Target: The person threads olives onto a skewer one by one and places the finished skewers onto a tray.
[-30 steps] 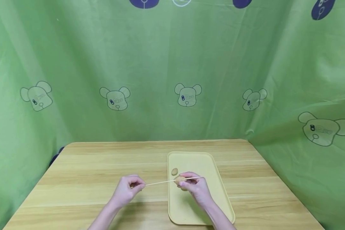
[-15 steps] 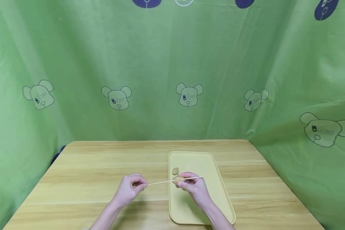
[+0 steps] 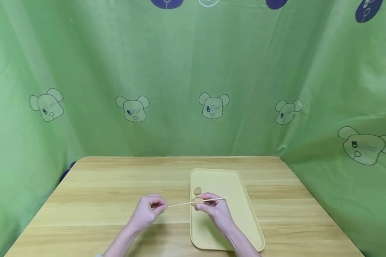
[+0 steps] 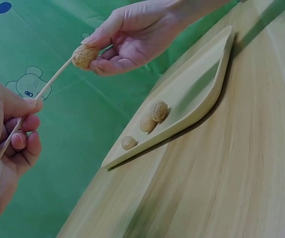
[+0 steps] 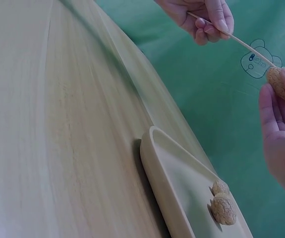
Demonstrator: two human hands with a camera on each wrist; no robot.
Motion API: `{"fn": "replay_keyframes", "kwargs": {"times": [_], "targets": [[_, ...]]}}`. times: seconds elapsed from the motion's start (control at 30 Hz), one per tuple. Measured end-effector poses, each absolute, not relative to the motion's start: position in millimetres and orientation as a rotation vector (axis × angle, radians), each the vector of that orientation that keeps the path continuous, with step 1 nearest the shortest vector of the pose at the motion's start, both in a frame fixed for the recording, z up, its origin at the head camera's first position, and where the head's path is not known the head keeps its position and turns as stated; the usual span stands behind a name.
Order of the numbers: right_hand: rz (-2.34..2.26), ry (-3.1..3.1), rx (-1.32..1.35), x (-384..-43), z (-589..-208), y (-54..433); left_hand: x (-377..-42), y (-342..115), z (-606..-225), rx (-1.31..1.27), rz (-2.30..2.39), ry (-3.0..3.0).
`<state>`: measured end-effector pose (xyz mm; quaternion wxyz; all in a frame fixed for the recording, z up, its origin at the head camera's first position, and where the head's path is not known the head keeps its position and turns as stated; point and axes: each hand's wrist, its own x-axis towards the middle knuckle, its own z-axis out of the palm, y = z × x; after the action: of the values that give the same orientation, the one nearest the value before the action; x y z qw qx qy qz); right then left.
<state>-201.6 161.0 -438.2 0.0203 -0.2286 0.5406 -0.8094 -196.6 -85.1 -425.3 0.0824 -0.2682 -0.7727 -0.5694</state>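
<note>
A thin wooden skewer (image 3: pixel 180 204) runs between my hands, above the table and tray. My left hand (image 3: pixel 149 211) pinches it near its left end, with the rest of that end lying across the palm in the left wrist view. My right hand (image 3: pixel 219 213) holds a brown, wrinkled ball (image 4: pixel 84 56), like a fried meatball, between thumb and fingertips. In the head view the stick shows on both sides of this ball and passes over the right hand. On the pale yellow tray (image 3: pixel 225 178) beneath lie three similar balls (image 4: pixel 159 110), mostly hidden by the right hand from above.
The tray has a low raised rim and sits right of centre on the wood-grain table (image 3: pixel 125 182). Green curtains (image 3: pixel 173 135) printed with bear faces enclose the table at the back and sides.
The ball in my right hand has slid left along the skewer, shortening the bare length up to my left hand. Both grips stay the same, and the view has shifted slightly.
</note>
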Motion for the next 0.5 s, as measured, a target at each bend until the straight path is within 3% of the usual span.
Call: {"fn": "replay_keyframes", "kwargs": {"times": [0.5], "targets": [[-2.502, 1.684, -0.679, -200.7, -440.2, 154.8, -195.0, -77.5, -425.8, -0.752, -1.736, -2.335]]}}
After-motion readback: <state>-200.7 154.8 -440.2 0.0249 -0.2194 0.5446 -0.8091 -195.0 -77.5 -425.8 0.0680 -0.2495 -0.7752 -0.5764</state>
